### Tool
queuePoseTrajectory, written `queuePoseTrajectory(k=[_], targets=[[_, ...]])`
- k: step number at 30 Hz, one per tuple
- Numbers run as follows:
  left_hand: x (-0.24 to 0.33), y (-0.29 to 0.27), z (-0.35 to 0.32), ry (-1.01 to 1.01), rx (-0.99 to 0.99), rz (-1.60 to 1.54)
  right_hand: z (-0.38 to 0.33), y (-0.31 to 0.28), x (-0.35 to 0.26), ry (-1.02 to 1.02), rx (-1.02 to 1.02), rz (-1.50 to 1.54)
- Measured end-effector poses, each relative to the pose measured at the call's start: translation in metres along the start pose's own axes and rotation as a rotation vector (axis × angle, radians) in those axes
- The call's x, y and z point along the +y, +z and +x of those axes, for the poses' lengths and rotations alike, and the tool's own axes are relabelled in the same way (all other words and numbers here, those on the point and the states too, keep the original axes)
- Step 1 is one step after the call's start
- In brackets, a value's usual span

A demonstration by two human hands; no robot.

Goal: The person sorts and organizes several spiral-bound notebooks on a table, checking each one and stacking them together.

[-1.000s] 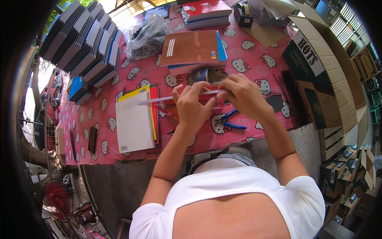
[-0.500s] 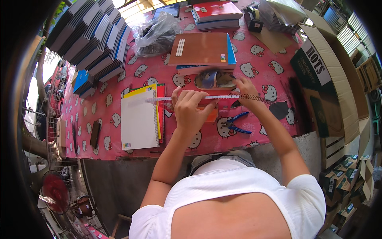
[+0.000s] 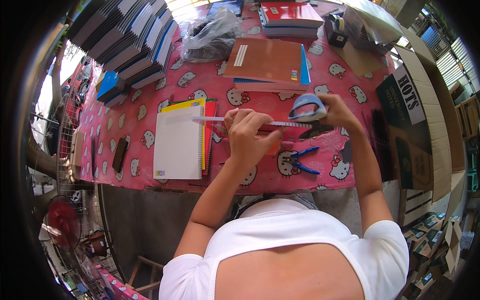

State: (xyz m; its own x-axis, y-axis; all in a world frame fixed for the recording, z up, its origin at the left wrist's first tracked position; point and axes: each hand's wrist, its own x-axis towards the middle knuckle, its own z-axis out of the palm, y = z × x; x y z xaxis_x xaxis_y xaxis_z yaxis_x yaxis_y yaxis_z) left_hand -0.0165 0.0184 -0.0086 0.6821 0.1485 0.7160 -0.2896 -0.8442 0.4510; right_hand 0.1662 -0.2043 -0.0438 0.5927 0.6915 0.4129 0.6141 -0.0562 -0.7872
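Observation:
My left hand (image 3: 247,132) grips a notebook (image 3: 210,119) held edge-on, its long edge running left to right with a row of binding along it. Beside its right end, my right hand (image 3: 342,114) is closed around a blue and white oval object with a loop-like opening (image 3: 307,107); motion blurs it and its kind is unclear. Under the right end lies a dark shape (image 3: 320,131) I cannot make out. Blue-handled pliers (image 3: 302,162) rest on the table near my body. An orange item (image 3: 273,146) shows partly behind my left hand.
Spiral notebooks with a white one on top (image 3: 177,142) lie at left. Ahead is a brown-covered notebook stack (image 3: 265,60); red-covered books (image 3: 290,15) sit farther back. Tall notebook piles (image 3: 125,45) fill the far left. A large cardboard box (image 3: 407,115) stands at right.
My right hand has lifted the blue and white object off the table and moved right with it. The brown coil at the notebook's right end no longer shows clearly. My left hand keeps its hold.

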Motion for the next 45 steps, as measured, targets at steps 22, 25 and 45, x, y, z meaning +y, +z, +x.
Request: queuePoseTrajectory(k=[22, 25, 45], targets=[[-0.028, -0.041, -0.006, -0.384, -0.027, 0.387, 0.065, 0.056, -0.058, 0.321, -0.206, 0.882], [-0.040, -0.044, -0.010, -0.388, -0.008, 0.313, 0.078, 0.069, -0.032, 0.116, -0.378, -0.078], [-0.066, -0.061, -0.019, -0.590, 0.353, -0.450, 0.133, 0.119, -0.041, 0.051, -0.425, -0.282]])
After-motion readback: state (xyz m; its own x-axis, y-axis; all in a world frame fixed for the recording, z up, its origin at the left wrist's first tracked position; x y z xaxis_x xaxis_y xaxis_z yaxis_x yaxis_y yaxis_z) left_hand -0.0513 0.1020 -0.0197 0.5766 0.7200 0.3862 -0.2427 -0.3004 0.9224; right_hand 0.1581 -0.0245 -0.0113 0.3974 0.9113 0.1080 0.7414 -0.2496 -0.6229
